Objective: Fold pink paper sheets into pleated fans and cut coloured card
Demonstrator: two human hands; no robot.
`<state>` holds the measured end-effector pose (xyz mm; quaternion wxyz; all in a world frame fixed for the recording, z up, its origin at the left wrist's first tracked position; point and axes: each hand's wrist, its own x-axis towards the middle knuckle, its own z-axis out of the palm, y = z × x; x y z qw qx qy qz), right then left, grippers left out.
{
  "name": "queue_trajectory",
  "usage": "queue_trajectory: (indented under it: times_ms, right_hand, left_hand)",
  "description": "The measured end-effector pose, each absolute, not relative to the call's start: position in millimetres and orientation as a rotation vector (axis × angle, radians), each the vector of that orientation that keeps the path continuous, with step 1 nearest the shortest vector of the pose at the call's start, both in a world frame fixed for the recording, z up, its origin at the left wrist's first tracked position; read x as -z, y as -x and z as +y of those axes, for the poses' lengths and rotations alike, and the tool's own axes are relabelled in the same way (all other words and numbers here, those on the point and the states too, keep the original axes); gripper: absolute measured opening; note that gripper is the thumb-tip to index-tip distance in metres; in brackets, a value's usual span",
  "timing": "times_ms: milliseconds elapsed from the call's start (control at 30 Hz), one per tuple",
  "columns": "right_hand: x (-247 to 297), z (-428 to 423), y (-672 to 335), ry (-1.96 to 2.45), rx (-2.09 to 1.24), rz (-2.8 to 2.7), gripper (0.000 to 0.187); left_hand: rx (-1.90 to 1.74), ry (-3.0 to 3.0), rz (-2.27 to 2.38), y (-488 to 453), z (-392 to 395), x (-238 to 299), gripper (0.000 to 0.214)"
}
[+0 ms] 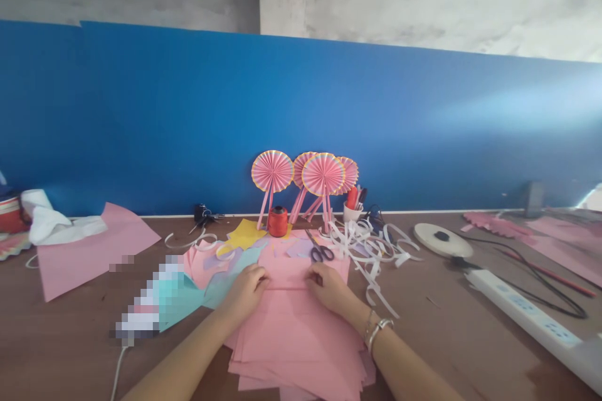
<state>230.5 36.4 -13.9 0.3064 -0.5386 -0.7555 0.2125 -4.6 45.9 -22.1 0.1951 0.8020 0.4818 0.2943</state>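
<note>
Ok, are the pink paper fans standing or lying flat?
Standing: the pink paper fans rise on their sticks against the blue wall.

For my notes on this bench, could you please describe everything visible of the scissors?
The scissors lie flat on pink paper, with dark loop handles toward the person and slim metal blades pointing away, apparently nearly closed. They sit just beyond the right hand, not touching it, beside curled white paper strips.

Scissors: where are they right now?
In the head view, the scissors lie on pink paper just ahead of the right hand, between the red spool and the white paper strips.
</note>
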Motion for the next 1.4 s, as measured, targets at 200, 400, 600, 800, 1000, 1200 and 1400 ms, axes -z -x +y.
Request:
queue_trajectory:
  times_ms: [200, 400, 600, 800, 1000, 1200, 1400]
  right_hand:
    - [15.5, 35.9, -230.7, 1.404, -0.507, -2.027, 0.017]
    - [14.7, 28.3, -224.3, 1.214, -0.172, -2.334, 0.033]
    - [7.7, 29.1, -232.0, 1.204, -0.098, -2.470, 0.032]
    - [1.5, 25.9, -241.5, 1.169, -0.076, -2.457, 0.025]
    - [5.1, 29.5, -238.4, 1.094, -0.292, -2.111, 0.022]
    - [1.5, 21.3, -226.6, 0.910, -0.354, -1.993, 0.017]
    - [-1.3, 5.5, -211.8, 0.904, -0.186, -2.352, 0.020]
  left_hand:
    - [-0.806, -2.305, 1.351, 3.8, 42.7, 19.5, 0.018]
    - [-0.642, -2.814, 1.172, -4.1, 29.7, 6.2, 0.035]
    - [-0.572, -2.842, 1.169, 5.5, 34.0, -5.4, 0.039]
    - [-0.753, -2.716, 1.335, 20.9, 40.6, -5.2, 0.040]
    - [-1.356, -2.303, 1.371, 14.4, 37.7, 1.8, 0.029]
    - [-0.996, -1.689, 1.149, -14.5, 24.6, 0.7, 0.027]
    - [-1.228, -1.609, 1.287, -21.0, 23.8, 4.2, 0.036]
